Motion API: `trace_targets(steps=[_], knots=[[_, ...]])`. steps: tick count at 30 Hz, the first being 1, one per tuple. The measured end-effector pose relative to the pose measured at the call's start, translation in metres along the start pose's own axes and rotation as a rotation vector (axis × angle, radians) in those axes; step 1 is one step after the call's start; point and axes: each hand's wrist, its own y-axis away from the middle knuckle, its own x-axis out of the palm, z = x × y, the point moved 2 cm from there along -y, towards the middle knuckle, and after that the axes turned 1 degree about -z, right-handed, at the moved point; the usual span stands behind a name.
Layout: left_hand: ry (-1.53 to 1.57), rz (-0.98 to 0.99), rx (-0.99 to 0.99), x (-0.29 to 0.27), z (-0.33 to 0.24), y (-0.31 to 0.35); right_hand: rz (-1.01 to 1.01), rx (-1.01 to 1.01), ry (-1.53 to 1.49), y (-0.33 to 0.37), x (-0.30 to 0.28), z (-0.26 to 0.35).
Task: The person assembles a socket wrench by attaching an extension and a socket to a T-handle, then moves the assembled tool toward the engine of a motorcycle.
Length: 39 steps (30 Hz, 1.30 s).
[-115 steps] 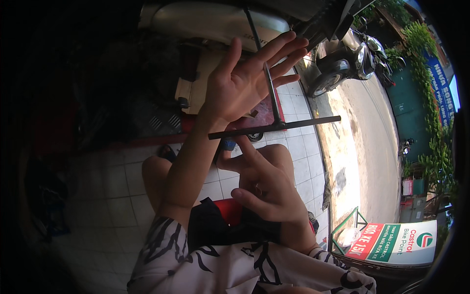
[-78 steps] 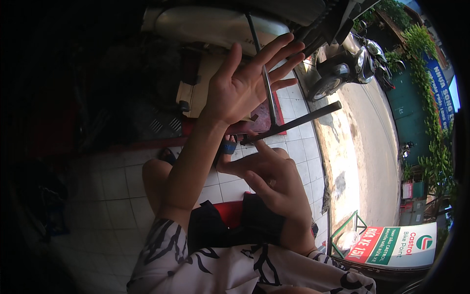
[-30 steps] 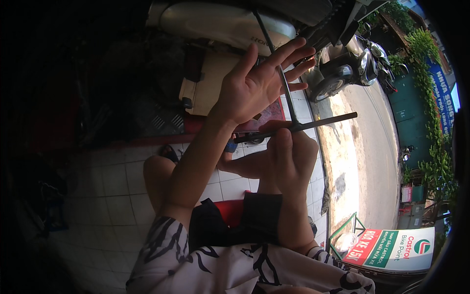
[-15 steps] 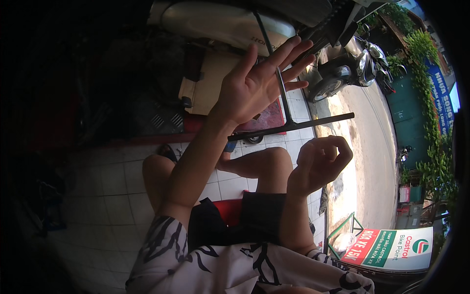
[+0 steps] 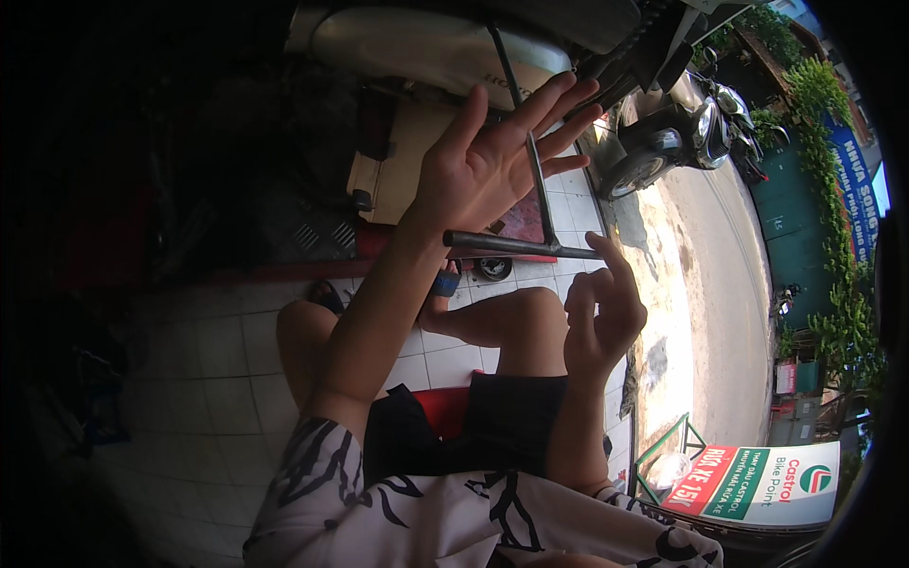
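A dark metal T-handle wrench (image 5: 543, 194) slants from the motorcycle's silver cover (image 5: 398, 52) down toward me. My left hand (image 5: 483, 175) is open around its shaft, palm showing and fingers stretched out; the shaft passes at the fingers, which do not close on it. The wrench's crossbar lies almost level below that palm. At the bar's right end, the raised index finger of my right hand (image 5: 606, 327) touches it. The other right fingers are loosely curled and grip nothing. The wrench's far tip is hidden among the dark parts of the motorcycle.
Under the motorcycle are a beige panel (image 5: 393, 175) and a red platform edge (image 5: 322, 270). White floor tiles (image 5: 454, 364) lie around my legs. Another motorcycle (image 5: 663, 147) stands by the road at right. A signboard (image 5: 757, 483) is at lower right.
The wrench has turned, so its crossbar has swung to a new angle. My right index finger has straightened from a curl up to the bar's end. My left hand has barely moved.
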Motion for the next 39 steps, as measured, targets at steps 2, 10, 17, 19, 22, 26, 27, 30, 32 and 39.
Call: trace_targets(steps=[2,10,17,19,22,26,27,30,32,39], knots=[[-0.014,-0.007,-0.001,-0.003,-0.001,0.001,0.106,0.079,0.039,0.004,0.01,0.011],[0.036,-0.025,0.013,-0.004,-0.001,0.001,0.494,-0.091,-0.131,-0.001,0.035,0.042],[0.045,-0.029,0.031,-0.007,-0.003,0.0,0.216,0.113,-0.306,-0.006,0.016,0.055],[0.021,-0.042,0.037,-0.009,-0.004,0.001,0.304,0.197,-0.208,-0.009,0.008,0.053],[0.097,-0.066,0.031,-0.005,-0.004,0.0,0.51,0.102,-0.122,0.001,0.012,0.027],[0.087,-0.083,0.025,-0.006,-0.005,0.002,0.551,-0.036,-0.207,0.007,0.022,0.041],[0.093,-0.083,0.025,-0.006,-0.004,0.001,0.555,-0.075,-0.184,0.004,0.02,0.042],[0.104,-0.072,0.034,-0.006,-0.003,0.001,0.57,-0.148,-0.128,-0.004,0.015,0.043],[0.102,-0.068,0.034,-0.007,-0.003,0.001,0.546,-0.116,-0.134,-0.005,0.015,0.045],[0.055,-0.073,0.019,-0.011,0.001,0.002,0.351,0.271,-0.293,-0.001,0.012,0.039]])
